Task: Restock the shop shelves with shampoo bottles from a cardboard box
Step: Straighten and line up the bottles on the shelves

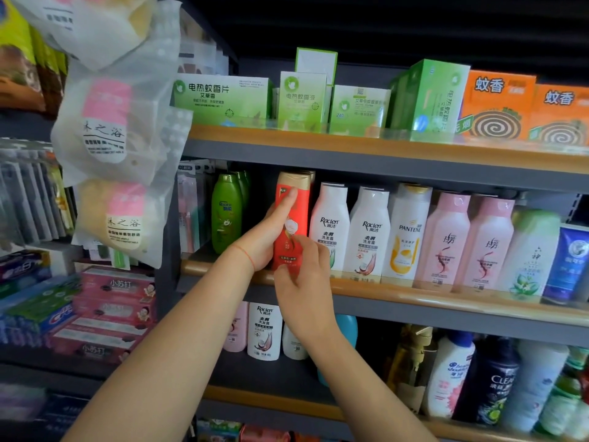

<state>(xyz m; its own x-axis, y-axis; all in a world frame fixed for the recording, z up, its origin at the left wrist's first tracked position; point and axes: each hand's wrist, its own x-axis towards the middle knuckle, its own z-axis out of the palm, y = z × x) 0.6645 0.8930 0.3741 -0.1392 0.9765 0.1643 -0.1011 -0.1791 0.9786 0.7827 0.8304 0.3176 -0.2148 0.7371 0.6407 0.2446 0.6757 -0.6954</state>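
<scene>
1. Right hand [301, 275]: nearest the viewer, at the lower front of the red shampoo bottle [291, 228]; thumb and fingertips curl onto the label near its base, pinching lightly.
2. Left hand [271, 232]: slightly farther, wrapped round the bottle's left flank, with the index finger lying straight up the front toward the gold cap.
3. Red shampoo bottle: upright, long axis vertical, base at the wooden front lip of the middle shelf [414, 293]. It lies directly ahead of both hands, so any remaining push probably runs straight back.
4. Neighbours: a green bottle [226, 215] stands apart to its left; a white Raclen bottle [330, 224] stands just beside its right, leaving little room that way.
5. Farthest: green boxes [223, 98] on the upper shelf. No cardboard box is visible.
</scene>
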